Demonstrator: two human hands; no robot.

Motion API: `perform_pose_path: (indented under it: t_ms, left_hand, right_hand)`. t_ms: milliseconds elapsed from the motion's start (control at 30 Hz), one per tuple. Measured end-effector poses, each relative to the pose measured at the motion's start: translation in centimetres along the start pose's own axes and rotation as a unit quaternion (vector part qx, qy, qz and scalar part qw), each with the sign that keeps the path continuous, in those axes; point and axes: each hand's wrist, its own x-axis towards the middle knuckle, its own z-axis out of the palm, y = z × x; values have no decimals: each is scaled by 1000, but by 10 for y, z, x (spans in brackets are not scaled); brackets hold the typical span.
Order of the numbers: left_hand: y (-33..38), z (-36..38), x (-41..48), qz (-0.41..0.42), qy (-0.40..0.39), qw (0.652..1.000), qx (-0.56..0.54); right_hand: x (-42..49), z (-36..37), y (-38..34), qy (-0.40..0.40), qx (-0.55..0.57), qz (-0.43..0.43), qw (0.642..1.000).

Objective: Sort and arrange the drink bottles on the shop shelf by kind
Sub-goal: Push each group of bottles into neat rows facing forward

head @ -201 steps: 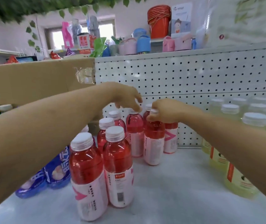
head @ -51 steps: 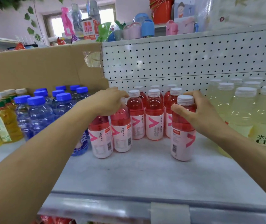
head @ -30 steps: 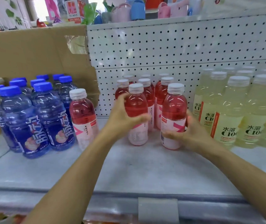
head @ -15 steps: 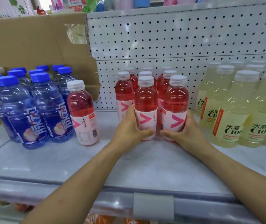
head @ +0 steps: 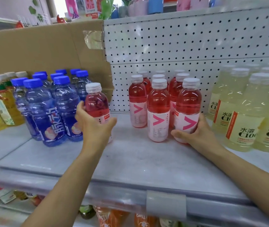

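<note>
While her left hand (head: 94,126) grips a stray pink bottle (head: 97,105) beside the blue bottles (head: 48,108), her right hand (head: 194,133) cups the front-right bottle (head: 187,104) of the pink cluster (head: 158,102).

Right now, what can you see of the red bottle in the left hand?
The red bottle is clear plastic, filled with pinkish-red drink, with a white ribbed cap and a pale pink label. It is about upright beside the blue bottles, apart from the red group. The left hand grips its lower half, hiding the base.
</note>
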Motion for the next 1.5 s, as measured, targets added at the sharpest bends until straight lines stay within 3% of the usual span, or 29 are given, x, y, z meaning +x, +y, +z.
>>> perform_pose_path:
  t_ms: [67,200,467,867,1067,1267,1400,1500]
  left_hand:
    - [-4,3,9,-83,-93,992,-12]
    - [-3,12,18,-93,-228,969,2]
    - [1,43,5,-83,-323,942,-47]
    - [-22,47,11,-60,-332,938,-83]
    - [-25,48,5,-42,-312,947,-59]
    - [-20,46,0,-70,-342,936,-33]
    - [-10,23,-2,-70,-377,923,44]
    - [1,-7,1,31,-325,940,104]
  right_hand:
    - [0,1,1,-6,13,2,1000]
    - [0,-1,2,-12,17,1,1000]
    - [-2,-2,0,-23,23,6,999]
    - [-3,-1,-4,-22,5,19,1000]
    - [-3,0,-4,-14,15,21,1000]
    - [-10,-4,-12,-36,3,30,999]
    - [-26,-11,-41,115,-125,-111,979]
    - [-37,-2,-74,179,-162,-256,936]
